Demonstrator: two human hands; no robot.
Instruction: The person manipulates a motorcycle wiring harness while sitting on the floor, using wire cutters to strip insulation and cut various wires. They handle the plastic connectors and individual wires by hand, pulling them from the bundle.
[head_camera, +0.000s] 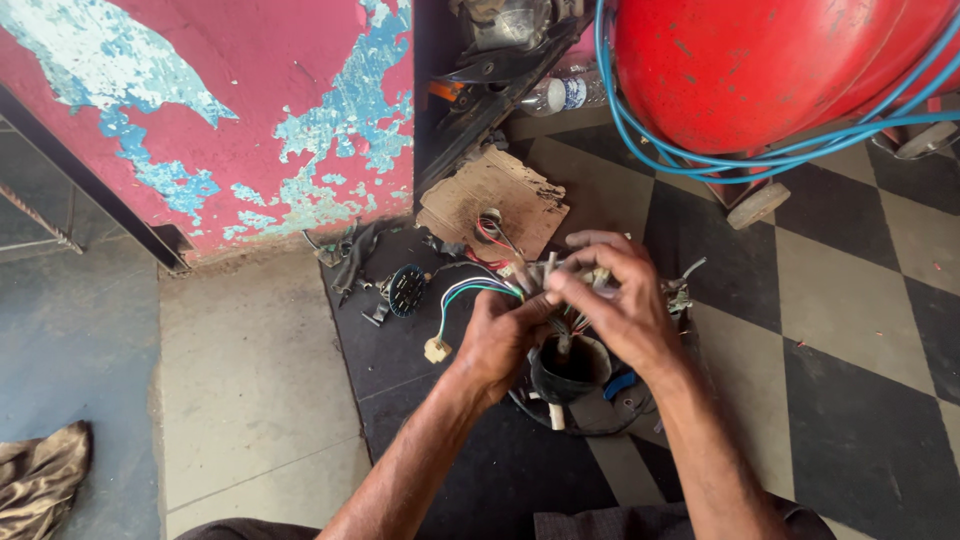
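Clear plastic bottle with pale label band: lying on its side, top centre, against the red tank.
Torn brown cardboard sheet: flat on the chequered floor, just beyond the hands, a red wire loop on it.
Blue hose: looped around the tank's lower edge.
Round dark gauge face: on the dark floor tile, left of the hands.
Pink wall: paint peeling to blue and white patches.
Brown cloth: bottom left corner.
Wire harness: centre, held above the floor; green, blue and white strands arching left to a pale connector hanging free.
Black cup-shaped housing: directly beneath both hands.
Left hand: palm up, fingers curled shut around the harness bundle.
Right hand: knuckles up, fingertips pinched narrowly on small connectors at the bundle's top, touching left hand.
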